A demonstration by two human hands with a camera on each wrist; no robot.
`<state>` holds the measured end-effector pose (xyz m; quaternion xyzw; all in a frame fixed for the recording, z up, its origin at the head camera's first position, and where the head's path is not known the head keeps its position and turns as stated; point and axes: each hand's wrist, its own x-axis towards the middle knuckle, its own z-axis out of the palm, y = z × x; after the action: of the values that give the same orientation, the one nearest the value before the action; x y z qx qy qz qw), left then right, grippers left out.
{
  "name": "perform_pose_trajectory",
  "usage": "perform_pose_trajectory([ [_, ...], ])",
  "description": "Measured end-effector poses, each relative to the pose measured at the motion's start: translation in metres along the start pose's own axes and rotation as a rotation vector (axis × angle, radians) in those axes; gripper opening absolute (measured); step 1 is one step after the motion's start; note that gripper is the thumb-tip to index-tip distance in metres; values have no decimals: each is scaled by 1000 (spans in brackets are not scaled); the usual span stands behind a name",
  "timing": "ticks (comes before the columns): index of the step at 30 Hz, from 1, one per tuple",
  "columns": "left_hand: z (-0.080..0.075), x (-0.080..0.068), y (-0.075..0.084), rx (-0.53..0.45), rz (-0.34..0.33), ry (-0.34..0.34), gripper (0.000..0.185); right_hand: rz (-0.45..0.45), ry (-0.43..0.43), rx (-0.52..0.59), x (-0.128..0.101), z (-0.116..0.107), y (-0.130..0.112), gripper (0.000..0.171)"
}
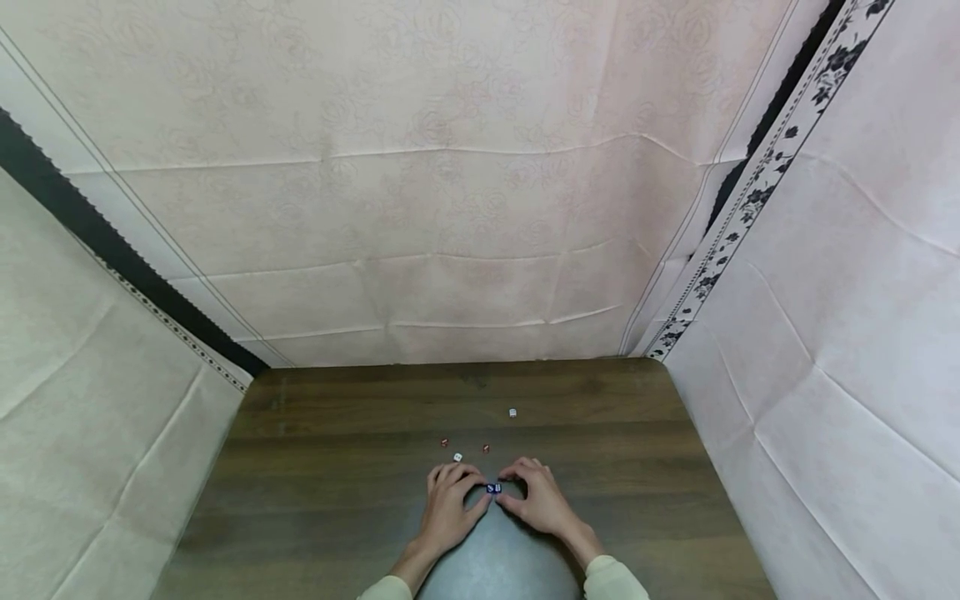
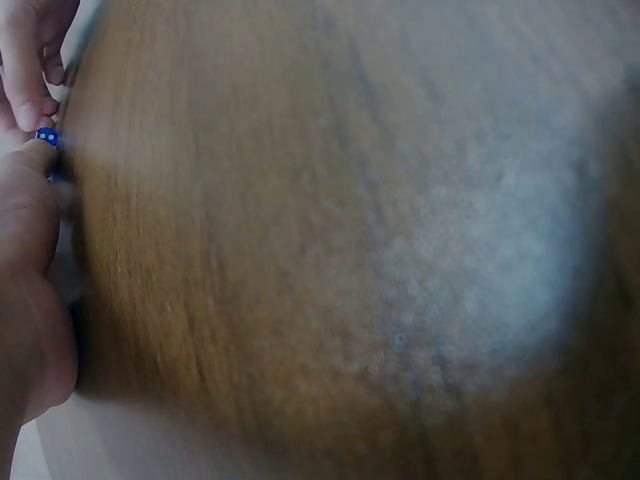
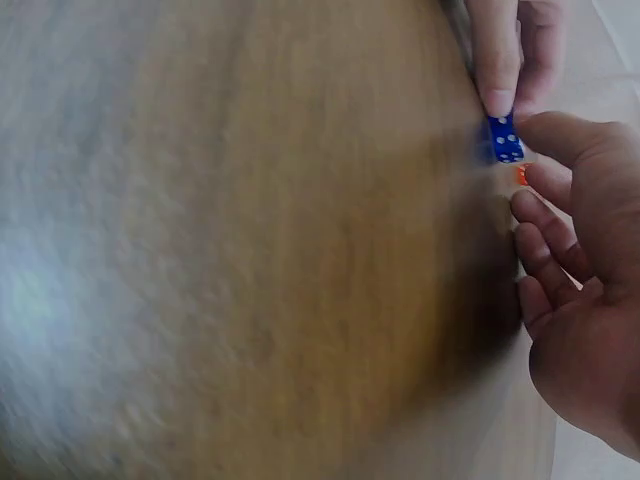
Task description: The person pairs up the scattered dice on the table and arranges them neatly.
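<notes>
Pale patterned cloth hangs behind and to both sides of a dark wood table [image 1: 315, 433]; the right-hand sheet carries a black floral border. The table's near edge shows a grey glare patch between the forearms.

Both hands meet at the table's near centre. The left hand [image 1: 448, 500] lies knuckles up, fingers curled inward. The right hand [image 1: 542, 498] mirrors it, fingers likewise curled. Between their fingertips sits a blue die [image 1: 492, 488] with white pips. In the right wrist view the blue die [image 3: 504, 138] is nipped between a left fingertip above and the right thumb beside it; the remaining right fingers [image 3: 545, 235] are loosely bent, holding nothing. In the left wrist view only a corner of the blue die [image 2: 46, 135] shows at the frame's left edge, against the left hand [image 2: 25, 260]. Whether the die rests on the wood or is lifted off it cannot be told.

Beyond the hands lie four more dice, all untouched: a white die [image 1: 457, 457] just past the left fingers, two red dice [image 1: 445, 442] and [image 1: 486, 448] near it, and a second white one [image 1: 513, 412] farther off, well apart from the rest.
</notes>
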<state>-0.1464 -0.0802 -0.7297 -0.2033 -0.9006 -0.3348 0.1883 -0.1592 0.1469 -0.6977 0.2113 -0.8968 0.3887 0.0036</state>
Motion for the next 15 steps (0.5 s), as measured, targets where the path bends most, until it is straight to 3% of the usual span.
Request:
perform_pose_trajectory([
  [7,-1,0,2,5,4,15,20,-28,63,30,8,-16,1,24],
  [15,-2,0,1,-20,-36,-31,19,108,147,30,36,-34,12,26],
])
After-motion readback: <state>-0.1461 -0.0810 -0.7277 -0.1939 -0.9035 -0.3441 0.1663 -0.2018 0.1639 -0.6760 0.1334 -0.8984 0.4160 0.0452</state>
